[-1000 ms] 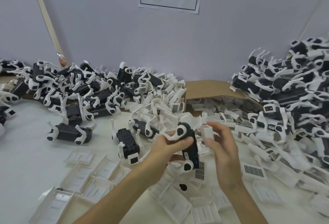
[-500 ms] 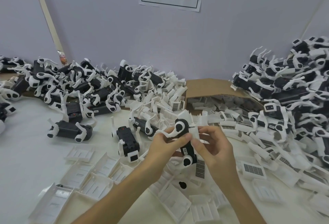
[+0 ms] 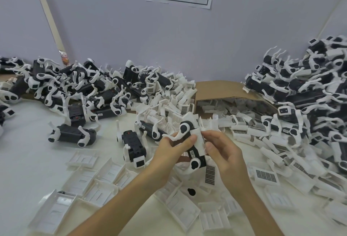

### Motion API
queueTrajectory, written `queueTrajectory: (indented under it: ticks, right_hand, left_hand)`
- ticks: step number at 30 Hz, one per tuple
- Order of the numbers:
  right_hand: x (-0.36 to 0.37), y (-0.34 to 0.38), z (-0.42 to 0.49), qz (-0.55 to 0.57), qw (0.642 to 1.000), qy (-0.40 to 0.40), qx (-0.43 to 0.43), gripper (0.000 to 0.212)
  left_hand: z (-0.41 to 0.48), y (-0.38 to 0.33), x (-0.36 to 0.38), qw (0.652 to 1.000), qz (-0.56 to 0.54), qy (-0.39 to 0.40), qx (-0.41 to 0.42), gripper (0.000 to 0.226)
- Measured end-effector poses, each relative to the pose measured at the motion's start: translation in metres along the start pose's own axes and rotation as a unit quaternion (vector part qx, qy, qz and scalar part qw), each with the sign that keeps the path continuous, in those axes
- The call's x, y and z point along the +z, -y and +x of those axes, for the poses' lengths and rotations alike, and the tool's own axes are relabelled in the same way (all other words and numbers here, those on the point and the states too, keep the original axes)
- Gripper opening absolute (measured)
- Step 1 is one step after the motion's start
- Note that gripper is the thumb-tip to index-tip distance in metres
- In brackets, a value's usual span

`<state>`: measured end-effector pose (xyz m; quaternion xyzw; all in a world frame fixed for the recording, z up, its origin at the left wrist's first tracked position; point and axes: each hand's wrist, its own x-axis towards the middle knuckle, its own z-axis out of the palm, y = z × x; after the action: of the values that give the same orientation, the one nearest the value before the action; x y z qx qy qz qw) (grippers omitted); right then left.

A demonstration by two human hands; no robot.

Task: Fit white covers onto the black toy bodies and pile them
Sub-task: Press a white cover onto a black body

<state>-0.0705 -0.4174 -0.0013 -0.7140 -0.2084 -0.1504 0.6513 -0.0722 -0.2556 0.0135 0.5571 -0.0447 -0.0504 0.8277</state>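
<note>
White ribbed plastic covers (image 3: 88,181) lie loose on the pale desk (image 3: 28,153) at 6 and 7 o'clock. Above them the left hand (image 3: 172,153) grips a black legged toy body (image 3: 194,150), long axis roughly 12 to 6. A small white cover (image 3: 199,139) sits on its 3 o'clock flank, pinched by the nearer right hand (image 3: 225,153). Beyond, a heap of black bodies (image 3: 75,89) fills 10, a brown cardboard box (image 3: 221,89) sits at 1, and a tall pile of toys (image 3: 300,93) fills 2.

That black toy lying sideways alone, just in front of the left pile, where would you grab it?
Grip the black toy body round its bare middle, coming from above: it lies flat and lengthwise, and the thin white legs sticking out at both ends would likely slip or bend.
</note>
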Motion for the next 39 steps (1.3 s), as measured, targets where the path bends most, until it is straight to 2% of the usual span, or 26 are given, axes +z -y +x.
queueTrajectory:
  ticks: [7, 11, 15, 20, 24, 28, 31, 35, 39]
  right_hand:
    - [0.0001, 0.0001, -0.0005, -0.020, 1.000, 0.011, -0.007, 0.036]
    - [0.0014, -0.0005, -0.0010, -0.027, 1.000, 0.007, 0.007, 0.029]
    - [0.0010, 0.0011, -0.0014, -0.027, 0.999, 0.000, 0.018, 0.025]
    - [0.0029, 0.0043, -0.0010, 0.001, 1.000, 0.006, 0.026, 0.028]
    - [0.0041, 0.0064, -0.0007, 0.040, 0.997, -0.007, 0.068, 0.030]
    - [-0.0009, 0.0051, 0.0020, 0.036, 0.992, -0.028, 0.115, 0.037]
    - [-0.0016, 0.0045, 0.0017, 0.062, 0.987, 0.012, 0.145, 0.039]
    - [0.0034, 0.0040, 0.0000, 0.069, 0.984, 0.039, 0.162, 0.039]
    - [0.0027, 0.0064, 0.0012, 0.078, 0.982, 0.043, 0.167, 0.044]
  left_hand:
    - [0.0003, 0.0002, -0.0014, 1.000, -0.012, 0.019, 0.009, 0.025]
    - [0.0002, 0.0011, -0.0020, 1.000, -0.007, 0.019, -0.003, 0.032]
    - [-0.0006, 0.0035, -0.0016, 0.999, 0.000, 0.047, -0.013, 0.022]
    - [0.0040, 0.0058, -0.0034, 0.999, -0.028, 0.019, -0.026, 0.038]
    - [0.0029, 0.0033, -0.0020, 0.995, -0.071, 0.038, -0.053, 0.043]
    - [0.0022, 0.0039, -0.0015, 0.997, -0.040, 0.036, -0.049, 0.054]
    - [0.0029, 0.0056, -0.0038, 0.998, -0.003, 0.043, -0.038, 0.046]
    - [0.0032, 0.0055, -0.0052, 0.998, 0.027, 0.040, -0.029, 0.056]
    - [0.0040, 0.0054, -0.0048, 0.997, 0.041, 0.054, -0.027, 0.056]
